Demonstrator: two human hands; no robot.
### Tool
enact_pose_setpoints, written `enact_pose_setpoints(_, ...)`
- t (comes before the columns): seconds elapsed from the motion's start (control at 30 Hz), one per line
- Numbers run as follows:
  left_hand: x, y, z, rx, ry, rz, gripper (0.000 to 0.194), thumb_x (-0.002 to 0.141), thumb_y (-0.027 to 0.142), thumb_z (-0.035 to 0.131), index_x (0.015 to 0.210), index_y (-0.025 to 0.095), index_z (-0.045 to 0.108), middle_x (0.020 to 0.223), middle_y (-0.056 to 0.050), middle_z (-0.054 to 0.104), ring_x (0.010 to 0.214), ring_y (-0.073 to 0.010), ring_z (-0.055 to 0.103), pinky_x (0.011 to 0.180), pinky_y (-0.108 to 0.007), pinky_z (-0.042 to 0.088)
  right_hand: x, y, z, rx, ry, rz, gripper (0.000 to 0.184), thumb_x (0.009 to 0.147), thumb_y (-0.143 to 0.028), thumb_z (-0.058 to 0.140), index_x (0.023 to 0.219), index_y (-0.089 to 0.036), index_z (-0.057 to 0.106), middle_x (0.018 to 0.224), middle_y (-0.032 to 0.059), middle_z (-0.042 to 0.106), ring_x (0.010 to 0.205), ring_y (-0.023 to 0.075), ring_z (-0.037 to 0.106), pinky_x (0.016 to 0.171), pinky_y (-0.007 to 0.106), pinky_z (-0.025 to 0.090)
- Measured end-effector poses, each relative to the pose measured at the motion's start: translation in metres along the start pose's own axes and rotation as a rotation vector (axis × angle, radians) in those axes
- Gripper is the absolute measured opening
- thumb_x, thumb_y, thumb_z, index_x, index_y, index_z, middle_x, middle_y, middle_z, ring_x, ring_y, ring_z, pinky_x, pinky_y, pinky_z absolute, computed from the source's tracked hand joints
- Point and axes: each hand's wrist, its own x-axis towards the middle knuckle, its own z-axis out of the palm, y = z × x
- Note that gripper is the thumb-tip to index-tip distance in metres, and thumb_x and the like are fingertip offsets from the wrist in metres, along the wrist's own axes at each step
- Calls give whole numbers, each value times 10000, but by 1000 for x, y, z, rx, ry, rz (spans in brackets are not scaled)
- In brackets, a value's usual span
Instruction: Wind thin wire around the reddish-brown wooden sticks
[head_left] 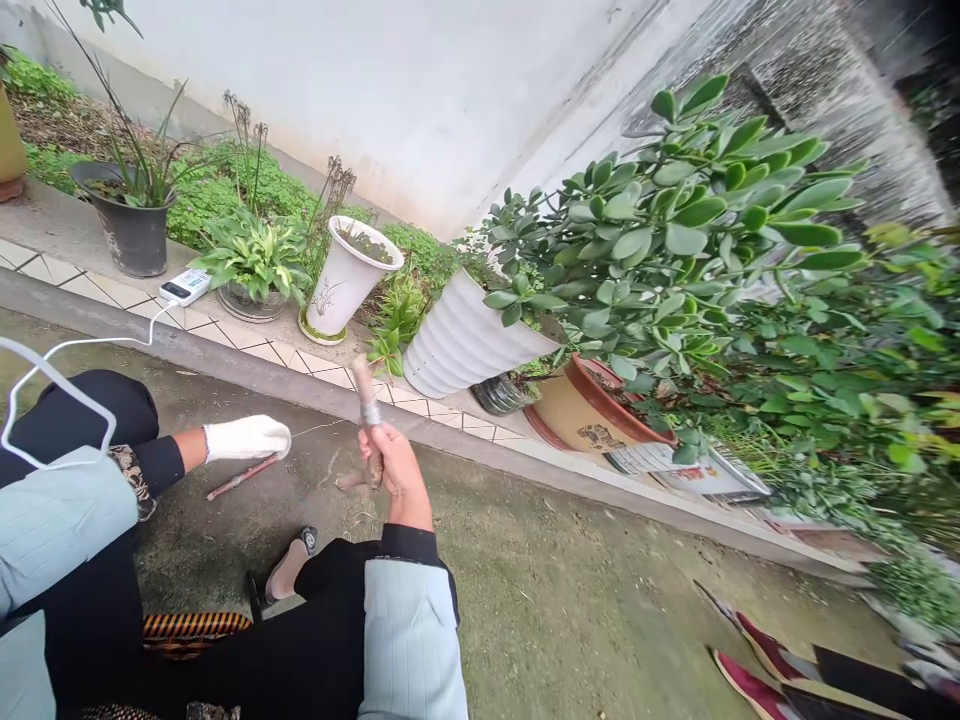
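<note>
My left hand (249,438) wears a white glove and is closed at its fingertips. A thin reddish-brown stick (238,478), with something pale wound around its middle, slants down from those fingertips. My bare right hand (396,468) grips a forked wooden stick (364,382), held roughly upright. Silvery wire (370,413) is wrapped around it just above my fingers. From the glove a fine wire strand (319,428) runs right toward the forked stick; where it ends is blurred. My palm hides part of the stick.
A tiled ledge (244,362) carries potted plants, including a white pot (352,285) and a tilted ribbed pot (469,335). A white power bank (185,287) with a cable (97,342) lies there. Another person's red shoes (750,680) show at lower right.
</note>
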Motion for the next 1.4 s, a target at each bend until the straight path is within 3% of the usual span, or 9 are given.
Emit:
enact_pose_setpoints(0.17,-8,25,7,23,-163,48,216,846,302,477,768,155,615,680,-8,582,569,-125,486,554,-211,354,15,20,-3,-584,249,228,273,835,-422,535,867,-159,601,747,56,606,615,137,522,574,247,394)
enact_pose_setpoints(0.3,-10,28,3,161,-98,112,210,841,275,471,738,156,610,691,-5,589,619,-131,510,604,-205,360,21,30,28,-1065,-221,445,115,805,-262,617,847,-168,669,800,80,673,706,154,588,611,244,379)
enact_pose_setpoints(0.5,-7,8,-8,247,138,3,241,854,329,458,768,148,593,743,-13,613,694,-149,525,662,-217,371,20,40,74,-769,-978,534,55,766,-201,658,734,-156,655,648,-20,638,552,89,547,590,211,415)
enact_pose_setpoints(0.6,-3,-3,-13,226,263,-53,268,849,369,457,767,148,583,737,-17,599,696,-154,513,658,-229,378,14,27,72,-551,-1105,388,119,793,-258,636,782,-139,638,722,-4,646,599,78,549,579,190,403)
enact_pose_setpoints(0.7,2,-12,-12,60,264,-89,277,842,383,458,735,149,561,686,-18,563,642,-146,486,611,-235,380,3,7,51,-286,-978,225,272,781,-393,655,835,-128,632,774,24,645,633,84,551,586,196,409)
enact_pose_setpoints(0.87,4,-9,2,-174,-9,-119,339,844,449,477,727,145,569,544,11,455,467,-112,381,463,-225,300,-2,1,9,84,-212,5,447,707,-563,665,862,-148,601,806,58,648,617,116,557,565,235,430)
enact_pose_setpoints(1.07,-7,13,5,-126,-206,-52,260,828,364,507,724,139,586,641,-10,516,513,-104,405,489,-214,312,19,25,-1,-640,211,249,299,855,-407,503,843,-133,622,779,81,661,619,138,575,568,244,402)
enact_pose_setpoints(1.2,-11,22,3,33,-190,25,213,817,298,494,704,144,588,676,-9,557,575,-113,455,557,-208,343,27,31,26,-1131,-57,433,238,858,-315,538,939,-132,667,920,141,687,830,203,636,668,269,418)
enact_pose_setpoints(1.4,-5,9,-8,88,135,-41,195,799,296,477,719,145,571,707,-10,603,686,-147,532,666,-214,399,18,35,83,-807,-959,485,164,777,-315,652,710,-171,611,611,-19,597,528,102,530,545,226,409)
